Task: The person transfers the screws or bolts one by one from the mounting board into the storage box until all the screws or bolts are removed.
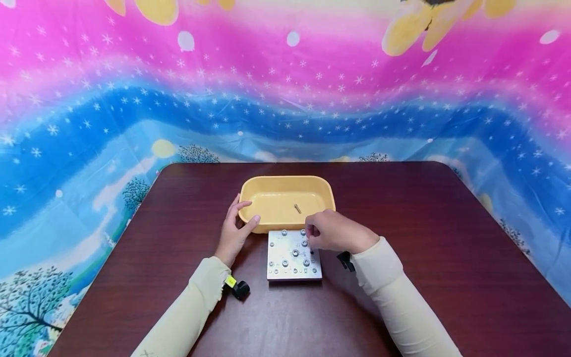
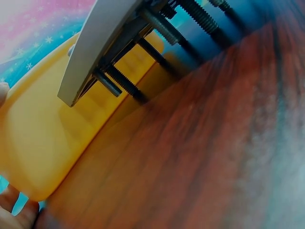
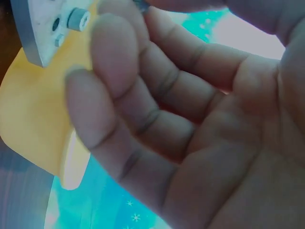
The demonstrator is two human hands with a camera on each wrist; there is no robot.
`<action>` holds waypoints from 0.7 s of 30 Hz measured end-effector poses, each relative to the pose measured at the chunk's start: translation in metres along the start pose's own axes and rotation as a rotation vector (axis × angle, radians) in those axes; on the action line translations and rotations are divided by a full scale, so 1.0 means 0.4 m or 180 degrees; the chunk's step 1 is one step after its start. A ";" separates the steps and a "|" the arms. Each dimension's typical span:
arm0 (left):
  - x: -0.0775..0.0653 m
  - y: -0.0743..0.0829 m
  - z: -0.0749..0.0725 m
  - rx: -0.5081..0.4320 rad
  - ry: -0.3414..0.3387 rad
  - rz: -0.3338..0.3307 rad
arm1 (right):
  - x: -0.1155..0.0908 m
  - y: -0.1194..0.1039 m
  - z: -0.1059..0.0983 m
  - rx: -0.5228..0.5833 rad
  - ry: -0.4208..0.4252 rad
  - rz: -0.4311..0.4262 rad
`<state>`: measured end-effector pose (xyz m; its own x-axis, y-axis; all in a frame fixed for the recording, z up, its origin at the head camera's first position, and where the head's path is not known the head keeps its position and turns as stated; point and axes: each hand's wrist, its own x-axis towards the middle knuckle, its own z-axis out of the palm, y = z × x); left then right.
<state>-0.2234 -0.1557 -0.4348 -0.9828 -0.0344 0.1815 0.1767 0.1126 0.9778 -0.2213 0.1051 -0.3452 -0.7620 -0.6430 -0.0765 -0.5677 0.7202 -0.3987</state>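
My left hand (image 1: 233, 235) holds the yellow plastic basin (image 1: 285, 227) at its left end, thumb and a finger over the rim. One bolt (image 1: 297, 208) lies inside the basin. In front of it is a square metal plate (image 1: 280, 254) carrying several socket head bolts (image 1: 295, 253) of different sizes. Their threaded shanks (image 2: 152, 51) stick out below the plate in the left wrist view. My right hand (image 1: 337, 231) is over the plate's right side, fingers curled. Thumb and index finger pinch a small metal bolt (image 3: 141, 5), mostly hidden by the fingers.
Everything stands on a dark brown wooden table (image 1: 178, 277). A printed cloth (image 1: 285, 114) hangs behind the table and along its sides. A black wrist camera (image 1: 241, 290) hangs from the left cuff, another from the right cuff.
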 end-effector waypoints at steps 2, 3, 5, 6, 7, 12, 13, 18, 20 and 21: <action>-0.002 -0.002 0.000 0.0003 0.0003 -0.0019 | -0.001 0.004 -0.004 0.0059 0.0068 -0.0034; -0.003 -0.003 0.001 -0.0003 0.0005 -0.0020 | -0.002 0.005 -0.007 0.0094 0.0102 -0.0033; -0.003 -0.004 0.001 -0.0004 0.0011 -0.0009 | -0.001 0.007 -0.010 0.0165 0.0195 -0.0086; -0.003 -0.005 0.001 -0.0004 0.0015 -0.0002 | 0.000 0.008 -0.012 0.0188 0.0255 -0.0124; -0.003 -0.005 0.001 -0.0001 0.0017 0.0004 | 0.002 0.009 -0.013 0.0207 0.0321 -0.0166; 0.001 -0.003 0.003 -0.0003 0.0014 0.0024 | 0.010 0.012 -0.019 0.0252 0.0640 -0.0346; 0.001 -0.002 0.002 -0.0002 0.0018 0.0027 | 0.014 0.012 -0.020 0.0260 0.0692 -0.0371; 0.002 -0.003 0.002 -0.0046 0.0035 0.0046 | 0.034 0.020 -0.022 0.0371 0.0980 -0.0428; 0.001 -0.006 0.002 -0.0072 0.0044 0.0071 | 0.044 0.030 -0.018 0.0435 0.1096 -0.0400; 0.000 -0.006 0.002 -0.0082 0.0051 0.0085 | 0.050 0.035 -0.016 0.0460 0.1154 -0.0390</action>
<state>-0.2239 -0.1554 -0.4374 -0.9767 -0.0476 0.2090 0.2043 0.0882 0.9749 -0.2465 0.1039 -0.3467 -0.7667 -0.5696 0.2964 -0.6311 0.5835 -0.5111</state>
